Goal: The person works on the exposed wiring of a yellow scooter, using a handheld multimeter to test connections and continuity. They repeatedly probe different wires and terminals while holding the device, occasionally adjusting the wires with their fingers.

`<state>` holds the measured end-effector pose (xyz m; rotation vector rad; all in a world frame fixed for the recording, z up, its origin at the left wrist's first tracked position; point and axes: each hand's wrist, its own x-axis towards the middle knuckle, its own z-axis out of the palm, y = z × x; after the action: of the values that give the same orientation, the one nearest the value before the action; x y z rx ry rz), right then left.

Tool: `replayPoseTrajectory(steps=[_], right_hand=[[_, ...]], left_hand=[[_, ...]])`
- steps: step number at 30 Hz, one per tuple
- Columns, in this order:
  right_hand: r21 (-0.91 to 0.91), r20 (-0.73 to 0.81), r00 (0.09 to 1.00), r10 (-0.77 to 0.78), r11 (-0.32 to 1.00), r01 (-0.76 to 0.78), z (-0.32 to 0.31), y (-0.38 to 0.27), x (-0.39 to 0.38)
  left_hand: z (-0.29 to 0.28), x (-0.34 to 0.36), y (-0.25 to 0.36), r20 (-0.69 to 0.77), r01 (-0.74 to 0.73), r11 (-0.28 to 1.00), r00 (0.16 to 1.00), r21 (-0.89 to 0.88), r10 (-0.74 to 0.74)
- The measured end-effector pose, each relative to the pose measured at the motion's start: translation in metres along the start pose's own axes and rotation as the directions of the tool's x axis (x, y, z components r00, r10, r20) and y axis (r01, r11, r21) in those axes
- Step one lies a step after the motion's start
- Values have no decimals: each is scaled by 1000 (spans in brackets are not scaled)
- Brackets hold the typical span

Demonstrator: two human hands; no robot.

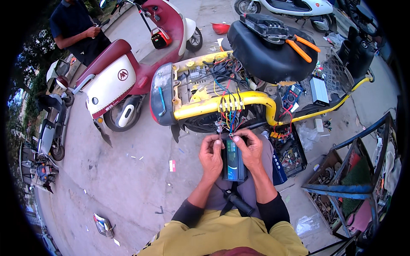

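My left hand [210,155] pinches a thin wire above the upper left of a black controller box [232,160] resting on my lap. My right hand [249,151] is closed at the box's upper right, thumb and finger on a small wire connector [231,135]. A bundle of colored wires [234,118] runs up from both hands to white connectors [229,105] on the yellow frame [191,110] of a stripped scooter, whose inner electronics lie exposed. A red-and-blue multimeter [291,96] and a silver box [318,91] sit on its floorboard.
A maroon-and-white scooter [105,94] and a person [81,32] stand at upper left. The detached black seat [252,55] carries orange-handled pliers [301,51]. At right are a parts box [290,158] and a blue metal rack [337,190]. More scooters [285,8] stand behind.
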<state>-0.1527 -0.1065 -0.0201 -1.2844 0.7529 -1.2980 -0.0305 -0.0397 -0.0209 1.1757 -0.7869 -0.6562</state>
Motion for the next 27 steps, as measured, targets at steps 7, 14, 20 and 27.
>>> replayPoseTrajectory(steps=[7, 14, 20, 27], right_hand=[[-23, 19, 1000, 18, 1000, -18, 0, -3, 3], [-16, 23, 999, 43, 999, -42, -2, -3, 2], [55, 16, 1000, 22, 998, -23, -2, 5, 1], [19, 28, 999, 32, 999, -32, 0, -1, 0]], left_hand=[[8, -1, 0, -19, 38, 999, 999, -3, -38], [12, -3, -1, -31, 40, 999, 999, -2, -40], [11, -3, -2, -8, 29, 999, 1000, 21, -28], [8, -3, 2, 15, 25, 1000, 1000, -15, -25]])
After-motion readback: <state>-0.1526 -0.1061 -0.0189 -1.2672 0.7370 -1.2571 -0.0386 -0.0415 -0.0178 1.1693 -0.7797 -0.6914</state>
